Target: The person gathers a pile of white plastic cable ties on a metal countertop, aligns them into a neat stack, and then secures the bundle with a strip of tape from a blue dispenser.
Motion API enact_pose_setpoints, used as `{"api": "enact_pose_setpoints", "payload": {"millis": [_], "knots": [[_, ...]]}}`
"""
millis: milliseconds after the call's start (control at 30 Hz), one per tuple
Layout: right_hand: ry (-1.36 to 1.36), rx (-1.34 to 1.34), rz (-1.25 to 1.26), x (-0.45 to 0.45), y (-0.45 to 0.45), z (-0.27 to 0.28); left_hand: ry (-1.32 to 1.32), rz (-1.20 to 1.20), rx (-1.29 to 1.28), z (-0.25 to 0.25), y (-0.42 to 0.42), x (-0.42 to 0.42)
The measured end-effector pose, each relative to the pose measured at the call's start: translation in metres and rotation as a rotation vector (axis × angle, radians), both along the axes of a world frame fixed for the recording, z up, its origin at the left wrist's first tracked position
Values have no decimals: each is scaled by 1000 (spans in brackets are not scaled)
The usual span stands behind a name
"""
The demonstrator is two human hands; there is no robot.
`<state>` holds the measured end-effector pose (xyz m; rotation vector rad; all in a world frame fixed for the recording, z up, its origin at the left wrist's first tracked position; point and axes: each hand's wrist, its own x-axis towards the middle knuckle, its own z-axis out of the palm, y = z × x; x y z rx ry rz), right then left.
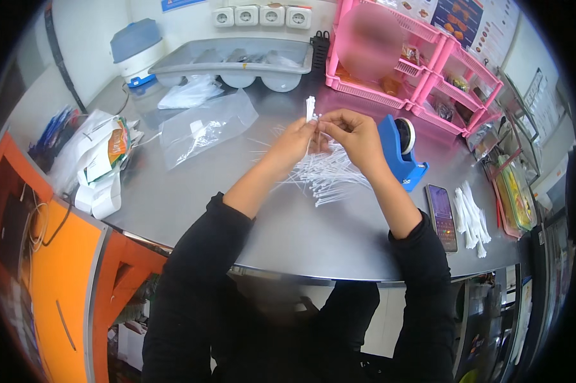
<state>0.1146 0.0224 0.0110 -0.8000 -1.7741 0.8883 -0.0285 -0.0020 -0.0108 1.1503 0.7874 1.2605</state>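
My left hand (290, 141) holds a small upright bundle of white cable ties (310, 107), its heads at the top. Close beside it, my right hand (352, 131) has thumb and forefinger pinched at small white tie heads (316, 117). Some of its other fingers curl behind, partly hidden. Beneath both hands spreads a loose pile of white cable ties (328, 170) on the metal table (192, 210). Several sorted bundles of white cable ties (469, 218) lie at the right, past a smartphone (442, 218) with its screen lit.
A blue tape dispenser (395, 153) stands just right of my right hand. Clear plastic bags (211, 124) lie at the left, before a grey compartment tray (230, 62). Papers and packaging (101, 158) crowd the left edge. Pink basket shelves (412, 76) stand at the back right.
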Motion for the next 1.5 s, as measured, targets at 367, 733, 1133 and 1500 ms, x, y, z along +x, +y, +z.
{"api": "enact_pose_setpoints", "payload": {"millis": [367,733,1133,1500], "knots": [[-721,310,36,2,-13,-15,-39,131,-67,-3,14,-23],[67,33,18,-2,1,-8,0,-30,-3,-1,0,1],[-745,358,87,-4,-18,-24,-182,102,-106,2,10,-23],[-695,385,65,-2,-14,-22,-88,97,-55,-3,12,-21]]}}
